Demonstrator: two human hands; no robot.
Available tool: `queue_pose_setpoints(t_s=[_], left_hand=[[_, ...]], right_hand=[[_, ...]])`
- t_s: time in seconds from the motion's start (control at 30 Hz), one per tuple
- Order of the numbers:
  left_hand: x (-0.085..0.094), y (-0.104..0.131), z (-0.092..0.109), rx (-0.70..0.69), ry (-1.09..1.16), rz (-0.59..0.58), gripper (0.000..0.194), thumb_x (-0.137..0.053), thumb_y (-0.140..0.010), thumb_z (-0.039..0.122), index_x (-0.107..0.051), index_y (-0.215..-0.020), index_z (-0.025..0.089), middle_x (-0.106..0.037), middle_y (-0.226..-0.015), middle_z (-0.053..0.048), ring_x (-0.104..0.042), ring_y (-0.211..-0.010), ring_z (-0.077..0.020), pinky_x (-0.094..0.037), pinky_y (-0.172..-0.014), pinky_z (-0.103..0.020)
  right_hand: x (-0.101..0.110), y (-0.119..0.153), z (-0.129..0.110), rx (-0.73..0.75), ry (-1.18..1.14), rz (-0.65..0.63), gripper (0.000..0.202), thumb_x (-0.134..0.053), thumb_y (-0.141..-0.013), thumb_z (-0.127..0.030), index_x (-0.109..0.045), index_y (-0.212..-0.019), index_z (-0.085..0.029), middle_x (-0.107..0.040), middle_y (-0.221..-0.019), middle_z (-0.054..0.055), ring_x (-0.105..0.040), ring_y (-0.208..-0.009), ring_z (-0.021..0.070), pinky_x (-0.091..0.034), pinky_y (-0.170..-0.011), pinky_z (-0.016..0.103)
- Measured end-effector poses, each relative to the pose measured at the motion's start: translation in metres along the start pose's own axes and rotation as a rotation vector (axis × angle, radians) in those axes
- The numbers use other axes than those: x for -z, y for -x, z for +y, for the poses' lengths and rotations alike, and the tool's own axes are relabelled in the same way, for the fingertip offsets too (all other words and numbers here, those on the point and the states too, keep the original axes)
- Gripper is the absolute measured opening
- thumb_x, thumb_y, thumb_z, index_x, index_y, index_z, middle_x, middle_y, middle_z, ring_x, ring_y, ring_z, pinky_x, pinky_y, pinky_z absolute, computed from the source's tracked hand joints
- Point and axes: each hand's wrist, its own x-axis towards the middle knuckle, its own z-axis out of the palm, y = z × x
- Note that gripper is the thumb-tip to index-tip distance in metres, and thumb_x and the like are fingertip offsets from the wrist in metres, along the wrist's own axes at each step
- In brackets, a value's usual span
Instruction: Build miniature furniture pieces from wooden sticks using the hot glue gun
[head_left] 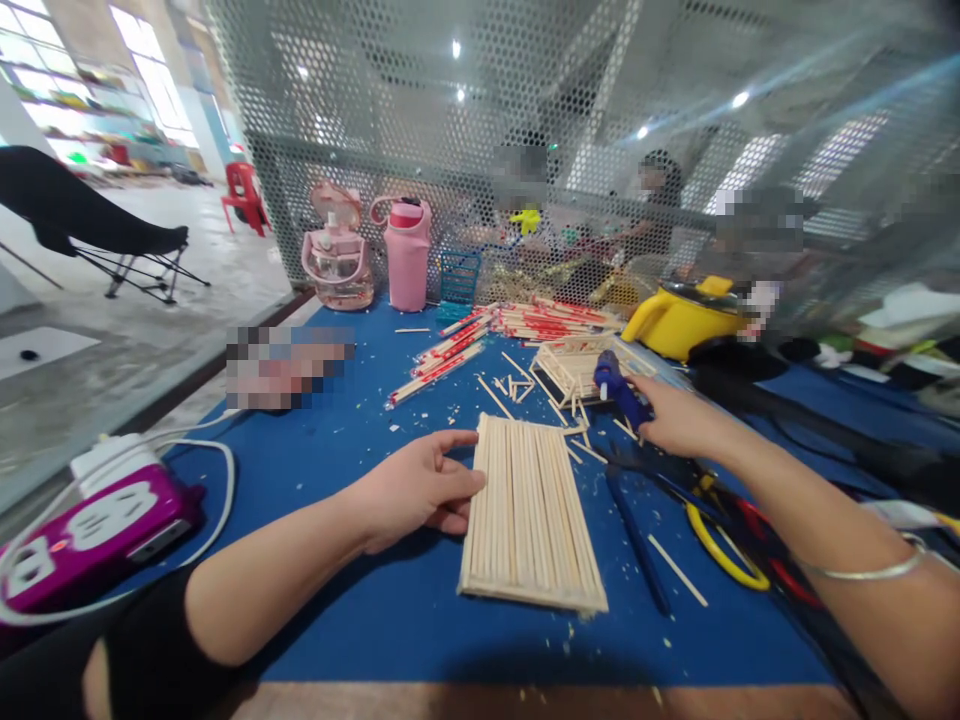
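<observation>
One wooden-stick panel (pixel 525 515), pale, ridged, nearly rectangular, sits on the blue tabletop (pixel 352 625), and the left hand (pixel 431 483) is gripping its left edge; farther out, the right hand (pixel 661 415) grasps one blue glue gun (pixel 624 396); beyond, one openwork stick frame (pixel 564 358), two pink bottles (pixel 407 262)

Your right hand (pixel 660 415) covers part of the glue gun (pixel 616 385), and your right forearm (pixel 810 510) hides part of a red handle (pixel 796 583) and is itself cut off. Your left sleeve (pixel 120 660) and the purple power strip (pixel 97 540) are cut off at the left. Blocky pixels leave you unable to identify a pinkish thing (pixel 300 370) on the table (pixel 360 625); a person (pixel 660 205) behind the mesh (pixel 375 120) looks blurred.
</observation>
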Motion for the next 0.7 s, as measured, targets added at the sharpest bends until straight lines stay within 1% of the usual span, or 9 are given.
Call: queue_pose_setpoints(t_s=[0.03, 0.1, 0.2, 0.3, 0.4, 0.5, 0.6, 0.67, 0.7], left_hand=[[0.0, -0.001, -0.001, -0.015, 0.004, 0.01, 0.067, -0.068, -0.074, 0.024, -0.037, -0.133, 0.019, -0.06, -0.069, 0.002, -0.058, -0.058, -0.0099, -0.051, -0.06, -0.026], [0.0, -0.001, -0.001, -0.038, 0.009, 0.039, 0.063, -0.068, -0.074, 0.023, -0.04, -0.13, 0.018, -0.057, -0.064, 0.004, -0.055, -0.055, -0.0087, -0.051, -0.06, -0.026], [0.0, -0.001, 0.0, -0.04, 0.006, 0.074, 0.057, -0.065, -0.076, 0.021, -0.041, -0.127, 0.017, -0.056, -0.064, 0.004, -0.053, -0.054, -0.0084, -0.05, -0.059, -0.026], [0.001, -0.001, -0.001, -0.023, 0.0, 0.072, 0.055, -0.063, -0.077, 0.021, -0.041, -0.127, 0.016, -0.059, -0.068, 0.002, -0.054, -0.056, -0.0086, -0.05, -0.06, -0.026], [0.002, 0.0, -0.001, -0.02, -0.011, 0.046, 0.052, -0.064, -0.078, 0.023, -0.043, -0.125, 0.016, -0.06, -0.072, 0.001, -0.054, -0.058, -0.0077, -0.049, -0.061, -0.025], [0.002, 0.0, 0.002, -0.001, -0.058, 0.017, 0.045, -0.063, -0.078, 0.024, -0.047, -0.12, 0.015, -0.062, -0.074, 0.0, -0.054, -0.059, -0.0066, -0.047, -0.059, -0.021], [0.002, 0.0, 0.005, 0.022, -0.075, 0.036, 0.032, -0.06, -0.081, 0.027, -0.054, -0.109, 0.014, -0.06, -0.072, 0.001, -0.052, -0.055, -0.0049, -0.046, -0.056, -0.019], [0.002, 0.0, 0.006, 0.035, -0.065, 0.05, 0.023, -0.057, -0.082, 0.029, -0.059, -0.099, 0.013, -0.059, -0.069, 0.002, -0.051, -0.053, -0.0041, -0.045, -0.054, -0.018], [0.002, 0.0, 0.006, 0.037, -0.063, 0.052, 0.02, -0.056, -0.083, 0.029, -0.06, -0.095, 0.013, -0.058, -0.068, 0.002, -0.051, -0.052, -0.0038, -0.044, -0.053, -0.017]], right_hand=[[-0.002, 0.0, -0.001, -0.006, 0.026, -0.062, 0.051, -0.061, -0.055, -0.011, -0.062, -0.106, -0.017, -0.068, -0.104, 0.011, -0.063, -0.09, 0.0251, -0.048, -0.075, 0.03], [-0.007, 0.0, -0.002, -0.026, 0.086, -0.09, 0.048, -0.06, -0.061, -0.017, -0.057, -0.109, -0.015, -0.065, -0.106, 0.013, -0.061, -0.095, 0.0275, -0.047, -0.079, 0.033], [-0.014, -0.002, -0.004, -0.057, 0.125, 0.016, 0.046, -0.057, -0.068, -0.021, -0.054, -0.112, -0.011, -0.062, -0.11, 0.017, -0.058, -0.102, 0.0294, -0.045, -0.086, 0.035], [-0.015, -0.004, -0.008, -0.1, 0.092, 0.076, 0.04, -0.053, -0.068, -0.018, -0.058, -0.107, -0.01, -0.063, -0.106, 0.018, -0.058, -0.101, 0.0309, -0.044, -0.086, 0.037], [-0.004, -0.002, -0.014, -0.18, 0.009, 0.15, 0.032, -0.049, -0.075, -0.025, -0.061, -0.101, -0.01, -0.064, -0.103, 0.021, -0.059, -0.097, 0.0334, -0.044, -0.081, 0.039], [0.018, 0.009, -0.022, -0.196, -0.107, 0.214, 0.035, -0.039, -0.085, -0.044, -0.06, -0.1, -0.019, -0.068, -0.093, 0.014, -0.062, -0.086, 0.0297, -0.047, -0.073, 0.038], [0.042, 0.03, -0.033, -0.114, -0.312, 0.231, 0.035, -0.036, -0.085, -0.054, -0.058, -0.074, -0.03, -0.067, -0.071, 0.005, -0.062, -0.068, 0.025, -0.049, -0.065, 0.039], [0.056, 0.048, -0.041, 0.049, -0.344, 0.145, 0.036, -0.042, -0.085, -0.053, -0.055, -0.06, -0.031, -0.066, -0.066, 0.002, -0.062, -0.064, 0.0239, -0.051, -0.065, 0.04], [0.06, 0.057, -0.044, 0.162, -0.339, 0.067, 0.038, -0.041, -0.086, -0.051, -0.055, -0.057, -0.031, -0.066, -0.063, 0.001, -0.062, -0.061, 0.0233, -0.052, -0.063, 0.041]])
